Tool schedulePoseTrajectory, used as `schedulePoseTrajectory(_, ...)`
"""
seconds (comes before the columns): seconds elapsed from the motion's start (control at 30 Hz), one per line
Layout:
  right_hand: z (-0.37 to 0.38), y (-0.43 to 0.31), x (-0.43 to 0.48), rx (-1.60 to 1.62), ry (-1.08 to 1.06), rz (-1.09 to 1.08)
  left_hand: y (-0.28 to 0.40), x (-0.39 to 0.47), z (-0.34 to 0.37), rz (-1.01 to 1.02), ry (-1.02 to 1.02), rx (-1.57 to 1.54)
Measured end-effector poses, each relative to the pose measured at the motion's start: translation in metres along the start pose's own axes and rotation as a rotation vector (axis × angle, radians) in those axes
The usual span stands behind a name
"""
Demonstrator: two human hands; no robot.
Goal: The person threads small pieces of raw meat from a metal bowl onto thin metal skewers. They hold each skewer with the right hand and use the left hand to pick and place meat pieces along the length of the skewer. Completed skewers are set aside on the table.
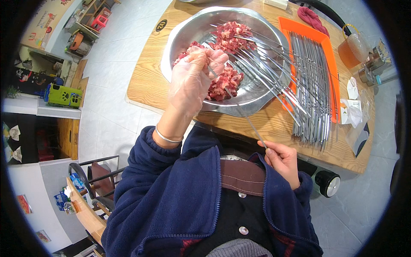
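Note:
My left hand (196, 74), in a clear plastic glove and with a bangle at the wrist, closes around the upper part of a metal skewer (245, 115) over a steel basin (257, 104). Its fingers are at the raw meat pieces (224, 83); what lies inside the fist is hidden. Bare, my right hand (282, 159) pinches the skewer's lower end near the table edge. Loaded meat skewers (232, 35) rest in the basin, their metal shafts reaching over its right rim. Many bare skewers (311, 83) lie in and across an orange tray (335, 96).
On the wooden table (144, 70), a maroon cloth (313, 21), a pitcher of amber liquid (353, 48), metal containers (374, 61) and crumpled tissues (353, 112) lie beyond the tray. A black-framed chair (99, 176) and another table (86, 215) are at the lower left.

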State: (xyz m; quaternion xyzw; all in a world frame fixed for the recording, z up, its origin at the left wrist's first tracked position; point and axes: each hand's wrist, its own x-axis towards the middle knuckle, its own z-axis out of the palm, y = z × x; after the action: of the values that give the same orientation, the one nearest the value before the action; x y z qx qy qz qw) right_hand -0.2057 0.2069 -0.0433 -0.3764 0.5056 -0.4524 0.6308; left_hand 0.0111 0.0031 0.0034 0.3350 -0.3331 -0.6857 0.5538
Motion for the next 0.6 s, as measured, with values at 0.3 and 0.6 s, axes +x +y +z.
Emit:
schedulePoseTrajectory(0.3, 0.012, 0.008, -0.001, 0.064, 0.104, -0.028, -0.017, -0.005, 0.002, 0.091, -0.004, -0.042)
schedulePoseTrajectory(0.6, 0.019, 0.016, -0.003, -0.068, 0.201, -0.060, -0.020, -0.008, -0.002, -0.034, 0.080, -0.008)
